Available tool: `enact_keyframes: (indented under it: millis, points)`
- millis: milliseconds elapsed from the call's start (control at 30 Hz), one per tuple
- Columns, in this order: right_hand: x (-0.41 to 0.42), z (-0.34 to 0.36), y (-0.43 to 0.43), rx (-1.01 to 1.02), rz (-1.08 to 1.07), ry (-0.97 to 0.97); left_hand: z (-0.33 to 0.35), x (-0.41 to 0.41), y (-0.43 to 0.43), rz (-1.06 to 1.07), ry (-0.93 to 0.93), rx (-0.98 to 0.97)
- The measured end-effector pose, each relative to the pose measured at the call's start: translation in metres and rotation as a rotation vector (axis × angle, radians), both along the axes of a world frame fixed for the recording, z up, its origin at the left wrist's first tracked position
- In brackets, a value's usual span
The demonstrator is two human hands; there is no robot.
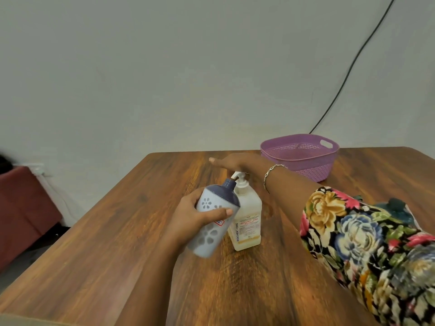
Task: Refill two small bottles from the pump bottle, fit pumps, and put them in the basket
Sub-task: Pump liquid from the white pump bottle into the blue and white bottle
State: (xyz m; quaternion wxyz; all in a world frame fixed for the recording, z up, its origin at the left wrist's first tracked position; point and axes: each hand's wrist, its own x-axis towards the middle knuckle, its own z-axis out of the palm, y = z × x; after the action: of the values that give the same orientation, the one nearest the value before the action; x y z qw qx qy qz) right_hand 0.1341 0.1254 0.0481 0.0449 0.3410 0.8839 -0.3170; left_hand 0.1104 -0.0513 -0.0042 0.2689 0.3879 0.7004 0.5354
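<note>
Plainly, the task is in its early part. Nearest, the left hand (pixel 188 215) grips the small bottle (pixel 211 220), fingers and thumb curled round its pale flowered body. It tilts the bottle toward one o'clock, so the dark open neck meets the spout of the pump bottle (pixel 247 222), which stands upright on the table (pixel 117 243) at the small bottle's three o'clock. Over the pump head lies the right hand (pixel 235 162), palm down with fingers straight, holding nothing. I cannot tell whether liquid runs.

Farther off, at one o'clock from the pump bottle, sits the purple basket (pixel 313 165), and no bottle shows inside it. I judge the first filling to be in hand, with the second bottle, both pumps and the basket left to do. A dark object (pixel 397 204) behind the sleeve may be one of those parts, but it is too unclear to name.
</note>
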Motion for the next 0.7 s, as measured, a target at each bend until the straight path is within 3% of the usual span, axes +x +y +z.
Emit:
enact_keyframes:
  millis: [200,267,400,467,567,700]
  points:
    - [-0.015,-0.019,0.009,0.372,-0.034,-0.085,0.0,0.0,0.001,-0.006,0.0,-0.006]
    - [-0.015,-0.02,0.01,0.347,-0.038,-0.067,0.0,-0.001,0.001,-0.007,-0.005,-0.003]
    - [-0.003,-0.001,0.004,-0.004,0.009,-0.02,0.0,-0.002,0.001,-0.007,0.002,-0.009]
    - [0.001,0.004,-0.001,-0.083,0.024,-0.039,0.0,-0.002,0.001,-0.01,-0.003,-0.005]
    - [0.0,0.002,-0.005,-0.013,0.059,-0.075,-0.001,-0.002,0.001,-0.005,-0.015,0.002]
    - [-0.003,-0.004,-0.007,0.242,0.094,-0.138,-0.001,-0.003,0.003,-0.014,0.004,0.001]
